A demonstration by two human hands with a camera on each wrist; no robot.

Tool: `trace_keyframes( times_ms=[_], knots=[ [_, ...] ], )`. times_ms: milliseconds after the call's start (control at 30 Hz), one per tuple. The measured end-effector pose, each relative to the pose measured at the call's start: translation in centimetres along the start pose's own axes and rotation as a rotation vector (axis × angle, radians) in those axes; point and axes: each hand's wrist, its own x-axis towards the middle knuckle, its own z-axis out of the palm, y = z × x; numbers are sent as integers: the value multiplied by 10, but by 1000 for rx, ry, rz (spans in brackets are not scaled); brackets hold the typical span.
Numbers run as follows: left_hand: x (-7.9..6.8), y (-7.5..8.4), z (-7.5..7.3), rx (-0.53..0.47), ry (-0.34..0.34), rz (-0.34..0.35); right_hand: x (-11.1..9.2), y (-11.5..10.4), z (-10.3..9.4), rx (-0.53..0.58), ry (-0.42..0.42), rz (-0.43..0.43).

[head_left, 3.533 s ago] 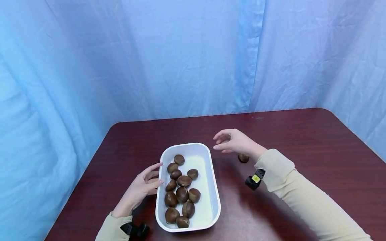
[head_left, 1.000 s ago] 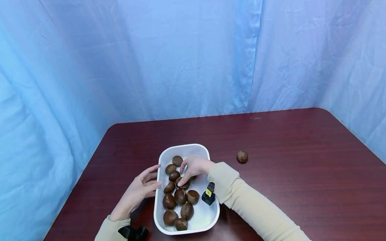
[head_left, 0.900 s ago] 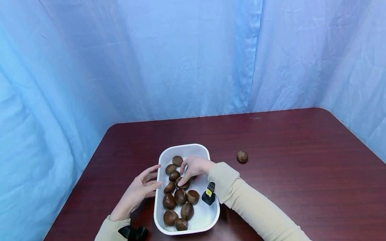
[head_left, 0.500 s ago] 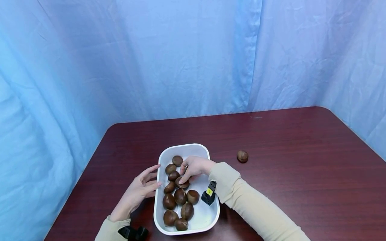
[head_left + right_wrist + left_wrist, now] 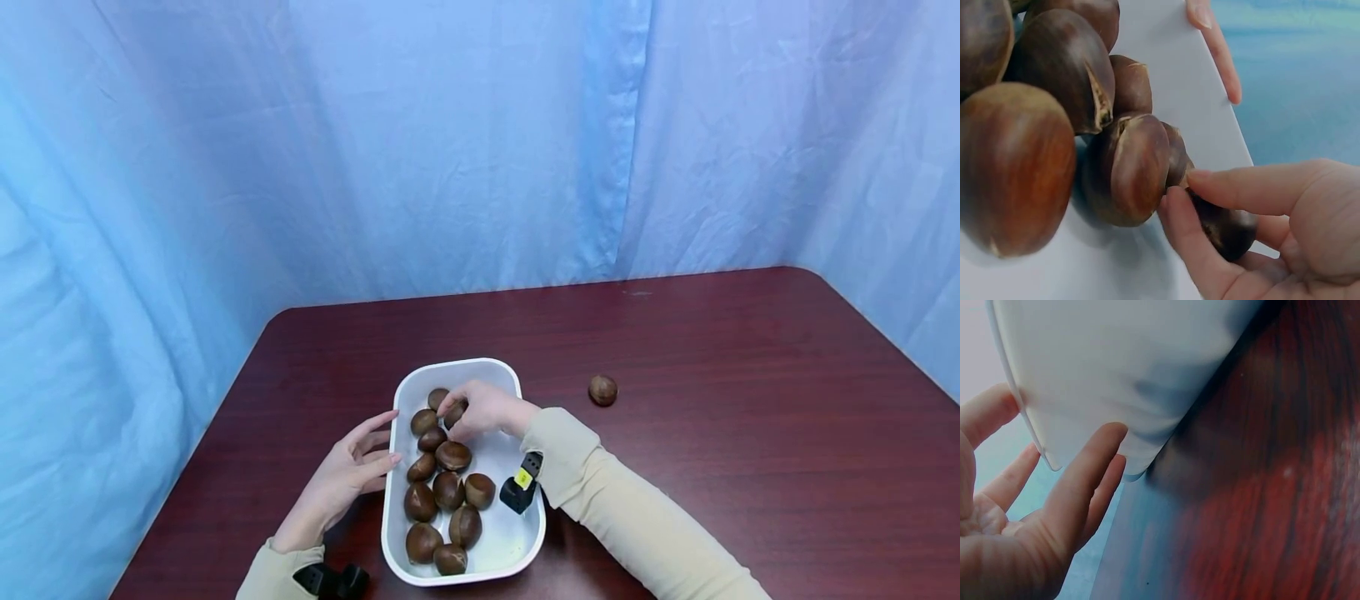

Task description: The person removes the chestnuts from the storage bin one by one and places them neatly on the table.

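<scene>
A white tray (image 5: 504,533) holds several brown chestnuts, lying mostly along its left side. My left hand (image 5: 351,465) is at the tray's left side, fingers spread and fairly straight. In the left wrist view, the fingertips (image 5: 1110,431) lie against the tray's outer wall and rim. Inside the tray, my right hand (image 5: 487,410) holds a dark chestnut (image 5: 1225,228) between thumb and fingers, near the far end. Just in front of that hand lies a larger chestnut (image 5: 453,456), its flat side showing in the right wrist view.
One chestnut (image 5: 603,390) lies on the dark red table (image 5: 712,467), right of the tray. Blue curtains (image 5: 480,150) hang behind the table and at both sides.
My right hand has come from right of the tray into it. The chestnut at its fingers has shifted left and toward the far end. My left hand has stayed at the tray's side.
</scene>
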Motion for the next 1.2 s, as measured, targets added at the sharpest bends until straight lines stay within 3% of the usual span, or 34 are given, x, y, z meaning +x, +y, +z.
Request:
trace_keyframes(
  times_ms=[400, 633, 900, 1200],
  knots=[
    [3, 1, 1, 13, 0, -8, -2, -1, -4, 145, 38, -113],
    [1, 2, 0, 10, -16, 0, -7, -11, -11, 196, -8, -127],
    [0, 1, 0, 4, -4, -9, -21, -28, -32, 127, -18, -216],
    [0, 1, 0, 1, -1, -5, -36, -29, -46, 1, -6, -234]
  ],
)
